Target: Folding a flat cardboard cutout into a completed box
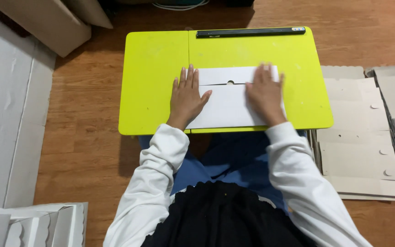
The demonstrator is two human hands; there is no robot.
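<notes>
A flat white cardboard box blank, folded over, lies on a small lime-yellow lap table. My left hand presses flat on the blank's left end, fingers spread and pointing away from me. On the right end rests my right hand, also flat, palm down. A small half-round notch shows at the fold line between the hands. Neither hand grips anything. White sleeves cover both arms.
A long black bar lies along the table's far edge. A stack of flat cardboard blanks sits on the wood floor at right. Folded white boxes stand at bottom left. More cardboard leans at top left.
</notes>
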